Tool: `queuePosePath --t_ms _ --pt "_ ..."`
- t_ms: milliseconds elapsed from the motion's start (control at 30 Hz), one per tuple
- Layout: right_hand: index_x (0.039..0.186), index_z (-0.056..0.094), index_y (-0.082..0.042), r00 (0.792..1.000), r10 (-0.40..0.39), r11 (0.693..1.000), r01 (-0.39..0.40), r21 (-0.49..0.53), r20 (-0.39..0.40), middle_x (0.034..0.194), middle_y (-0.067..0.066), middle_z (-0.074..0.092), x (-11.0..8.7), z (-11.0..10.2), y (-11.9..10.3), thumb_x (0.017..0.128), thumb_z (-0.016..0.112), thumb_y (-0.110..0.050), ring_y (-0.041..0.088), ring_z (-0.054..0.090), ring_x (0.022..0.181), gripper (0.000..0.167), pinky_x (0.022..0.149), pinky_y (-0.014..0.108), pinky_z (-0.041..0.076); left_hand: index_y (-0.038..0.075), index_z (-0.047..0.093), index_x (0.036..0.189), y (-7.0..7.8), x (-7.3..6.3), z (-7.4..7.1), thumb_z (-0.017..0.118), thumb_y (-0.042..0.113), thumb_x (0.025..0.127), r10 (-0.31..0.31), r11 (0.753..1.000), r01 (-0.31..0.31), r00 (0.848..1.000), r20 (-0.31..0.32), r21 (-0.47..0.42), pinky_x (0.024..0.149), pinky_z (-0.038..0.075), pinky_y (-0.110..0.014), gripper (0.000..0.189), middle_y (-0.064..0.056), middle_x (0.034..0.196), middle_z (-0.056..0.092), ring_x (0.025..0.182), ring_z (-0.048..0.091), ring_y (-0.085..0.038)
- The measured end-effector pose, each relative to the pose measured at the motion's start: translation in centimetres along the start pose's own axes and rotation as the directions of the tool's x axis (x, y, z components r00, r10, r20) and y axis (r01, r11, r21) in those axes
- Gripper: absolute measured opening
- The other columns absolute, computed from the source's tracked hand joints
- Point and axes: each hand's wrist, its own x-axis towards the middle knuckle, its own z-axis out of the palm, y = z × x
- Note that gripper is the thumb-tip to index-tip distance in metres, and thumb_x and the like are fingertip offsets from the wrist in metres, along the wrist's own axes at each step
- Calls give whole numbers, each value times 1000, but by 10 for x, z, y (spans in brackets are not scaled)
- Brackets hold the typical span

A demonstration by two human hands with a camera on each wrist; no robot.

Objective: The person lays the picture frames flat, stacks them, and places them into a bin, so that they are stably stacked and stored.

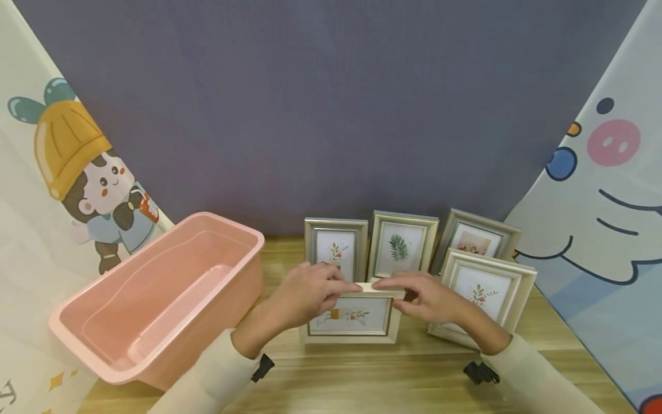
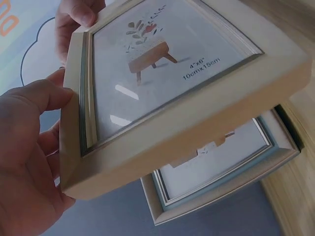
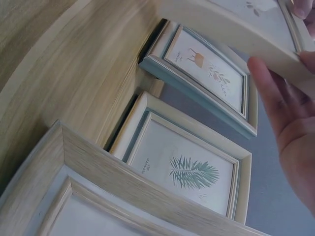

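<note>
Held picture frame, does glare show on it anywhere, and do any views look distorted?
Left wrist view: two short white streaks of glare on the held picture frame; head view: no such streaks clearly show on it; right wrist view: the nearest frame looks bowed, likely lens distortion.

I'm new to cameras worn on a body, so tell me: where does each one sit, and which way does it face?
Head: worn on the head, facing forward and down at the cream photo frame held by the left hand and right hand; both sleeves show.
Left wrist: on that wrist, facing the cream photo frame's front; both hands show partly.
Right wrist: on that wrist, looking past the right hand toward the standing green-leaf photo frame.
Shared: head and right wrist both show the green-leaf photo frame.
</note>
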Motion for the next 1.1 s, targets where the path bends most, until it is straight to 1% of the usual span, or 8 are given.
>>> queuePosePath --t_ms 133,400,567,700,833,900,1000,1100 --pt "136 63 -12 999 -20 1000 20 1 -31 98 3 70 -2 1 1 88 69 5 -1 58 66 51 53 17 54 34 75 118 -2 -2 3 73 15 89 -8 998 7 1000 -20 -55 60 36 -16 35 10 104 75 82 65 -6" --pt "133 65 -10 997 -43 999 42 -23 -63 96 2 70 -5 1 3 86 70 8 0 57 63 50 52 13 51 28 78 112 -8 -8 6 74 16 90 -45 984 40 999 -28 -173 72 54 -21 25 10 107 75 87 68 -6" --pt "133 66 -10 994 -67 998 65 -20 -83 95 2 71 -8 0 5 85 69 10 -2 51 58 52 49 11 47 26 77 115 -12 -15 4 76 20 90 -104 970 102 995 3 -219 68 51 -17 25 8 105 74 80 63 -5" --pt "134 66 -12 996 -46 999 46 -1 -75 91 -2 68 -11 -1 6 86 68 9 -3 49 58 52 47 10 46 27 76 116 -16 -21 2 76 24 91 -160 946 167 986 48 -279 65 48 -13 24 8 107 72 77 60 -2" --pt "135 65 -14 998 -24 1000 24 2 -61 93 -4 68 -12 -2 5 87 68 8 -5 47 58 53 47 10 46 26 75 119 -20 -27 -1 73 24 94 -192 900 221 975 112 -377 69 51 -15 26 7 114 71 81 61 -1" --pt "135 65 -14 998 -30 1000 30 0 -58 96 -3 68 -13 -2 5 87 68 8 -4 46 58 53 48 10 45 24 73 122 -22 -31 -3 72 25 94 -201 869 243 969 141 -432 76 54 -21 28 4 119 70 89 63 -5" --pt "134 66 -14 997 -42 999 42 -5 -65 101 -1 70 -14 -3 4 85 69 10 -4 46 59 55 49 10 46 20 69 130 -27 -36 -5 72 27 94 -217 801 288 957 194 -525 90 57 -36 37 -2 131 64 108 64 -15" --pt "133 66 -13 996 -52 999 51 -8 -74 105 2 72 -16 -4 3 83 69 12 -5 48 61 56 50 11 47 17 58 143 -33 -40 -7 73 31 93 -232 709 345 938 258 -615 103 51 -54 53 -9 148 52 131 55 -30"
